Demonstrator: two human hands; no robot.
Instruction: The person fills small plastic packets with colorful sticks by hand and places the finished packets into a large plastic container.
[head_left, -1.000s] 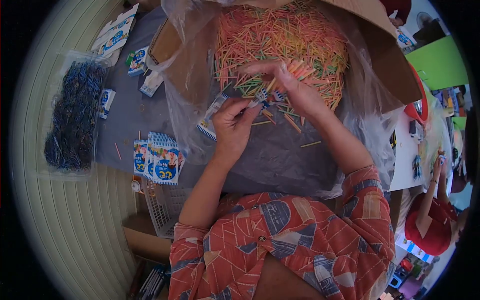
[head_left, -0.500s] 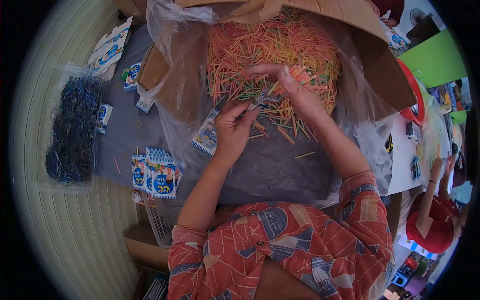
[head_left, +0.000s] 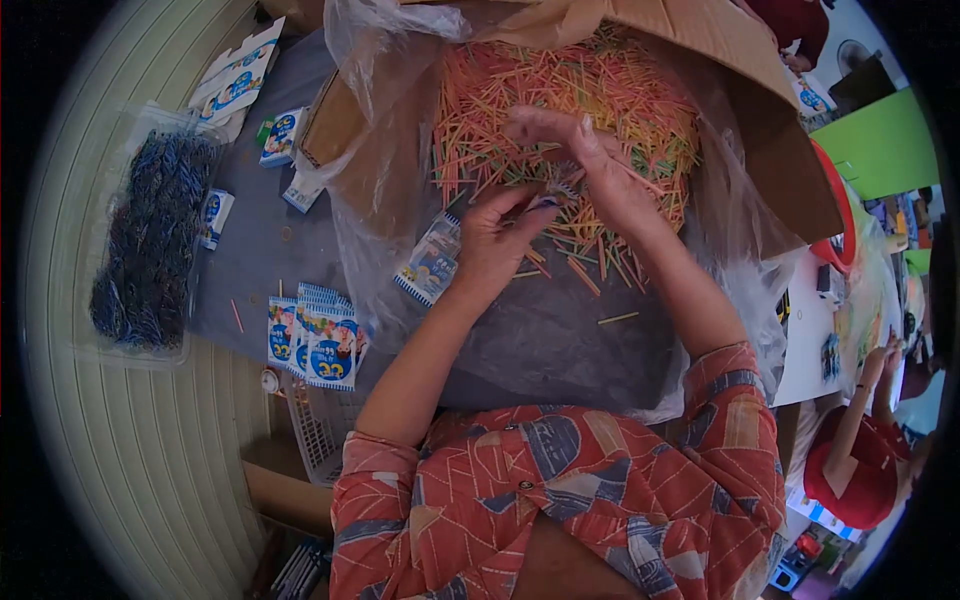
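Observation:
My left hand [head_left: 492, 245] is closed on the near end of a small clear-and-blue plastic packet [head_left: 555, 197], which points towards my right hand [head_left: 612, 185]. The right hand is curled just beyond the packet's far end, with its thumb raised. A few coloured sticks [head_left: 642, 178] show at its edge; the rest of what it holds is hidden by the palm. Below both hands lies a heap of thin pink, orange, yellow and green sticks [head_left: 560, 85] in a plastic-lined cardboard box [head_left: 745, 130]. Beside my left wrist lies a printed packet [head_left: 432, 262].
Several blue-and-white packets [head_left: 325, 345] lie at the table's near left. A clear tub [head_left: 185, 340] of dark blue strands stands at far left, near small printed boxes [head_left: 283, 138]. Loose plastic lining [head_left: 745, 300] hangs on the right. A person in red [head_left: 850, 470] works at right.
My right hand has turned over the packet, and the stick bundle that showed above its palm is now mostly out of sight. The whole view has shifted slightly.

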